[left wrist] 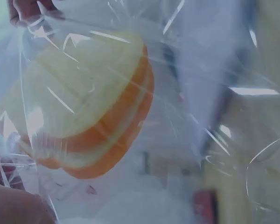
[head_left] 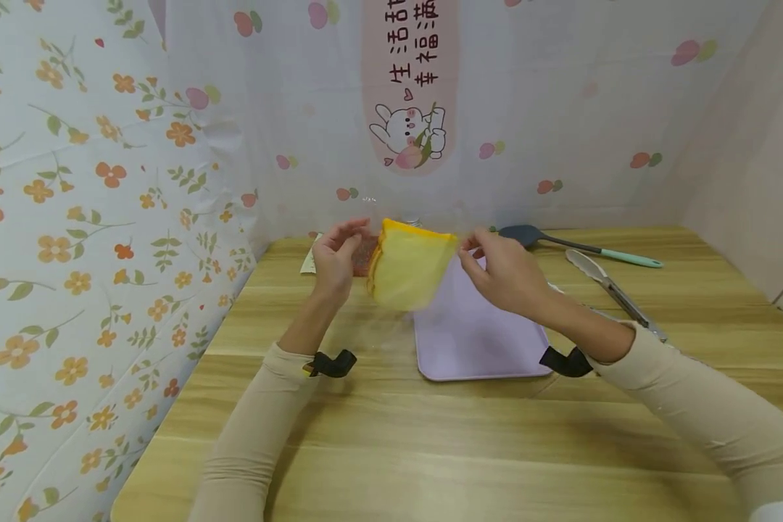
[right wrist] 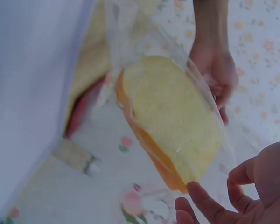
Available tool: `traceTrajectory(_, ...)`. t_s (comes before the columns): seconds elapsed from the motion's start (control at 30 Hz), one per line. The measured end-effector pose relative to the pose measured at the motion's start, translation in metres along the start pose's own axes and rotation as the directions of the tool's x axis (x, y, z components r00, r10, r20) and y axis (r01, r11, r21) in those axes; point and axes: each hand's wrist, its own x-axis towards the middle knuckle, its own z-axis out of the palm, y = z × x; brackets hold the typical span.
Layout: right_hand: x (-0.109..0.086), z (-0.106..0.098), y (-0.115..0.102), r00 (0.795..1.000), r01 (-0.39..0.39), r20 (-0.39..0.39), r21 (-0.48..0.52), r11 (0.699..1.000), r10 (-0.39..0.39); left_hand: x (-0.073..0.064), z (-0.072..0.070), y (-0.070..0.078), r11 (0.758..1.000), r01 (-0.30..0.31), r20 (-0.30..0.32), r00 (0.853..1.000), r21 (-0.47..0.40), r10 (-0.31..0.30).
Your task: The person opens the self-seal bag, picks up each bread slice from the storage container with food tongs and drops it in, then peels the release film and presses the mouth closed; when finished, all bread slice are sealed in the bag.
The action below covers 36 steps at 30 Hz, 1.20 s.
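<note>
Several yellow bread slices with orange crusts (head_left: 412, 267) sit inside a clear plastic bag (right wrist: 119, 23), held up above the table. On the bag's left side, my left hand (head_left: 334, 262) pinches the film between thumb and fingers. My right hand (head_left: 505, 272) pinches the opposite edge, close to a corner of the bread. The left wrist view shows the wrinkled film spread over the bread, with glare on it. Below and behind the bag lies a lilac tray (head_left: 483, 355), partly covered by the bag and my right hand.
A spatula with a dark head and mint handle (head_left: 629, 257) lies at the back right. Metal tongs (head_left: 620, 296) lie in front of it. A dark red item (head_left: 365, 257) is partly hidden behind my left hand. Patterned curtains border the wooden table (head_left: 470, 449).
</note>
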Motion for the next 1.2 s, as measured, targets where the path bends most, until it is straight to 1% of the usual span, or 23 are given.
traceTrajectory(0.07,0.006,-0.017,-0.003,0.999,0.031,-0.039,-0.034,0.999,-0.032,0.002,0.014,0.007,0.993,-0.062,-0.006,0.998,-0.101,0.062)
traceTrajectory(0.13,0.011,-0.032,-0.005,0.992,0.085,-0.087,-0.089,0.992,-0.093,0.004,0.027,0.014,0.973,-0.118,-0.02,0.993,-0.198,0.117)
traceTrajectory(0.2,0.014,-0.044,-0.009,0.979,0.136,-0.132,-0.16,0.978,-0.158,0.005,0.039,0.021,0.95,-0.167,-0.04,0.986,-0.263,0.163)
traceTrajectory(0.27,0.016,-0.052,-0.011,0.968,0.16,-0.154,-0.22,0.962,-0.197,0.006,0.049,0.025,0.94,-0.185,-0.052,0.983,-0.286,0.177)
traceTrajectory(0.3,0.016,-0.055,-0.012,0.968,0.159,-0.152,-0.236,0.959,-0.198,0.006,0.053,0.025,0.939,-0.184,-0.057,0.983,-0.291,0.175)
traceTrajectory(0.37,0.017,-0.058,-0.011,0.979,0.119,-0.135,-0.241,0.963,-0.155,0.006,0.06,0.023,0.946,-0.17,-0.063,0.985,-0.277,0.159)
traceTrajectory(0.43,0.017,-0.058,-0.005,0.992,0.07,-0.091,-0.199,0.977,-0.09,0.007,0.064,0.02,0.948,-0.164,-0.064,0.986,-0.273,0.152)
traceTrajectory(0.47,0.018,-0.058,-0.002,0.996,0.044,-0.064,-0.16,0.986,-0.055,0.007,0.064,0.018,0.944,-0.169,-0.064,0.985,-0.283,0.158)
traceTrajectory(0.57,0.018,-0.056,0.012,1.0,0.004,0.014,-0.016,1.0,-0.003,0.007,0.065,0.015,0.928,-0.205,-0.047,0.978,-0.31,0.201)
traceTrajectory(0.63,0.018,-0.053,0.021,0.998,-0.014,0.059,0.075,0.997,0.009,0.005,0.065,0.015,0.922,-0.228,-0.017,0.972,-0.312,0.235)
traceTrajectory(0.7,0.017,-0.052,0.03,0.995,-0.033,0.1,0.151,0.988,0.018,0.004,0.066,0.015,0.92,-0.248,0.015,0.964,-0.304,0.265)
traceTrajectory(0.8,0.014,-0.048,0.038,0.989,-0.055,0.147,0.236,0.97,0.02,0.001,0.066,0.016,0.915,-0.266,0.051,0.954,-0.305,0.295)
traceTrajectory(0.87,0.012,-0.046,0.042,0.986,-0.042,0.166,0.277,0.96,-0.005,0.0,0.065,0.016,0.912,-0.268,0.062,0.952,-0.312,0.301)
traceTrajectory(0.97,0.01,-0.045,0.048,0.984,-0.002,0.172,0.286,0.958,-0.049,0.0,0.064,0.017,0.904,-0.265,0.068,0.95,-0.336,0.304)
traceTrajectory(1.1,0.009,-0.046,0.056,0.987,0.042,0.141,0.248,0.968,-0.079,0.0,0.061,0.018,0.889,-0.255,0.079,0.949,-0.379,0.306)
traceTrajectory(1.2,0.009,-0.048,0.06,0.986,0.092,0.115,0.212,0.973,-0.118,0.0,0.058,0.017,0.884,-0.247,0.089,0.948,-0.396,0.305)
